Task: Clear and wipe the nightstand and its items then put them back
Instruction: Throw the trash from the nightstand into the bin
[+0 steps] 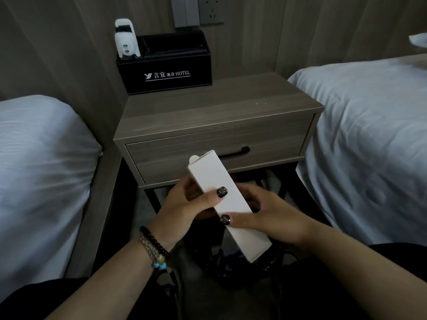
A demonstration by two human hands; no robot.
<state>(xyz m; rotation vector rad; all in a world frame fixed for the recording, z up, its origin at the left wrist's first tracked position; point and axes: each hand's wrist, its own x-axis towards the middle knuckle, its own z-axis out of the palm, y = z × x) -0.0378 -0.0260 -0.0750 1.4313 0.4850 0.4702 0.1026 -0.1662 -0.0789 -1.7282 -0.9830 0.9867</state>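
While both hands meet in the lower middle of the head view, a long white box (225, 199) is held between them, tilted so its top end with a small tab points toward the upper left and its lower end toward the lower right. The left hand (184, 204) grips the box from the left side, its thumb laid across the white face. The right hand (261, 215) grips it from the right, thumb pressed on the face just below the other thumb, fingers curled behind. Both thumbnails are dark. Beaded bracelets (153, 250) circle the left wrist.

Above the hands, in the middle of the frame, stands the nightstand (219, 112), a grey wood bench with one closed drawer (217, 153) and a dark handle partly hidden by the box. At the back left corner of its top sits a black holder (166, 72) with white hotel lettering, and a white remote (126, 40) stands upright in its left compartment. A wall socket (210, 10) is at the top edge. A bed with white sheets (44, 158) fills the left side, and another bed (369, 135) fills the right.
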